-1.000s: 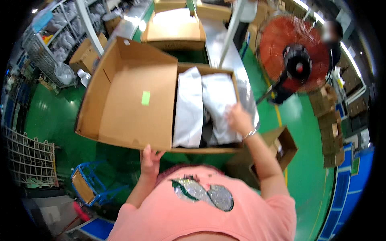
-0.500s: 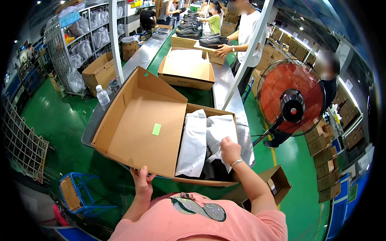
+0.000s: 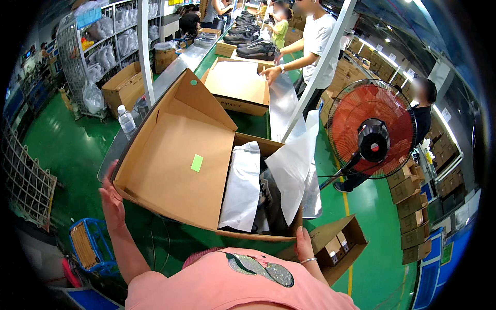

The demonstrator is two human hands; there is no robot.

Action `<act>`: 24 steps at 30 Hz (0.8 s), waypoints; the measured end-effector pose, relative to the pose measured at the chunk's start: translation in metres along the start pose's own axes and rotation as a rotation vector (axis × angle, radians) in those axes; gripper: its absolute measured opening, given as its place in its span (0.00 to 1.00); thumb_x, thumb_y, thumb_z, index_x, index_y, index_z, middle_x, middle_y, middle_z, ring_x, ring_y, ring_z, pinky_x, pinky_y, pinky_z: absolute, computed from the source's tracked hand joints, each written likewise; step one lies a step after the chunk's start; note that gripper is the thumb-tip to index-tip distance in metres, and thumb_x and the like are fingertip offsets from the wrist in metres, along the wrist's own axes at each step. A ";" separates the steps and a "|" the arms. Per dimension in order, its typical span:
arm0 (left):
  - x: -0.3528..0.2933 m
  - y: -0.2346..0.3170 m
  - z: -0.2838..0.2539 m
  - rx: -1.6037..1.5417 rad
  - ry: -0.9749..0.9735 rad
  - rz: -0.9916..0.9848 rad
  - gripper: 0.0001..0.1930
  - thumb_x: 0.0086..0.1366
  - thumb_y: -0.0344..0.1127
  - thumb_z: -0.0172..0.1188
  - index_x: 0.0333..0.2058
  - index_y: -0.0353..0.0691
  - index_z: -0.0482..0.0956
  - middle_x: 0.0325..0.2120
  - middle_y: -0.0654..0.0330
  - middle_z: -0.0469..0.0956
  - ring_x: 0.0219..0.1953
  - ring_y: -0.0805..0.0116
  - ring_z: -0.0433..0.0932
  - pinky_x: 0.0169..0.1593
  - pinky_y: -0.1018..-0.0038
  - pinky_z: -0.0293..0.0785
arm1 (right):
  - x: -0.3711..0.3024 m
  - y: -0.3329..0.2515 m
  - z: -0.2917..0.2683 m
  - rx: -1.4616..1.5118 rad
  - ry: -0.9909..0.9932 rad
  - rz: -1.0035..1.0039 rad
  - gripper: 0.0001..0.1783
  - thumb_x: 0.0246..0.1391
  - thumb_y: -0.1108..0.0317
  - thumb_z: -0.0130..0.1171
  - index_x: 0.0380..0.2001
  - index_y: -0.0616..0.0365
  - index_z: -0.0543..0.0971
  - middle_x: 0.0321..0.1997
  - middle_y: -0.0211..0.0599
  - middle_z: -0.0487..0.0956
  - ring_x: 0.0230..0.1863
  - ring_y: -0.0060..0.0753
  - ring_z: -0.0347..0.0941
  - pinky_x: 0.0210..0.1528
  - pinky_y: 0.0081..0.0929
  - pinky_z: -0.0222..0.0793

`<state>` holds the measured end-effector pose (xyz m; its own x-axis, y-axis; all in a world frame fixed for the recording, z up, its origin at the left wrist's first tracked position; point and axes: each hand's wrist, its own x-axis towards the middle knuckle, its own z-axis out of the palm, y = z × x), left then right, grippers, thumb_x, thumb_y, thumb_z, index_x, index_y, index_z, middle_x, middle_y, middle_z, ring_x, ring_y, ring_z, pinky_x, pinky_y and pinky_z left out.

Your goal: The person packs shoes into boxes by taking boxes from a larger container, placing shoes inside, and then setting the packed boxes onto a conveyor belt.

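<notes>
Brown cardboard shoebox [image 3: 258, 237] sits open between the hands, its wide tan lid [image 3: 168, 160] by the left hand [image 3: 113, 201], fingers spread. Right hand [image 3: 304, 245] is nearer the loose white paper sheet [image 3: 293, 168], just ahead, long axis running away, tip up; can't tell if it's pinching the box.
</notes>
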<state>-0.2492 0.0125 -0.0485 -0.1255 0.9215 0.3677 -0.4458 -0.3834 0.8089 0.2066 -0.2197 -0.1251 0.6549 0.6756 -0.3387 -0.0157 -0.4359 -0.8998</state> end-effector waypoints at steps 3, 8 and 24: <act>-0.003 0.007 0.003 0.358 -0.081 -0.022 0.25 0.53 0.49 0.46 0.44 0.36 0.64 0.41 0.59 0.65 0.46 0.70 0.63 0.44 0.78 0.62 | -0.006 -0.029 0.009 0.050 -0.040 0.234 0.27 0.45 0.48 0.45 0.44 0.55 0.63 0.19 0.29 0.64 0.12 0.20 0.54 0.11 0.18 0.48; -0.024 0.038 0.053 0.390 -0.153 0.053 0.24 0.52 0.48 0.47 0.42 0.36 0.67 0.35 0.62 0.67 0.36 0.74 0.68 0.38 0.83 0.62 | 0.026 -0.015 -0.007 0.116 0.008 0.185 0.09 0.39 0.66 0.48 0.27 0.57 0.68 0.11 0.31 0.60 0.06 0.22 0.53 0.06 0.22 0.47; -0.053 0.084 0.121 1.498 -0.924 0.693 0.31 0.30 0.56 0.62 0.30 0.40 0.68 0.32 0.57 0.66 0.38 0.58 0.63 0.49 0.59 0.53 | 0.197 -0.096 0.090 -0.229 0.057 -0.357 0.31 0.43 0.47 0.48 0.44 0.62 0.64 0.42 0.43 0.69 0.43 0.34 0.65 0.45 0.26 0.58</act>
<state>-0.1727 -0.0758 0.0563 0.7567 0.4786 0.4453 0.5656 -0.8209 -0.0790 0.2689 0.0087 -0.1304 0.6298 0.7767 0.0041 0.3833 -0.3062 -0.8714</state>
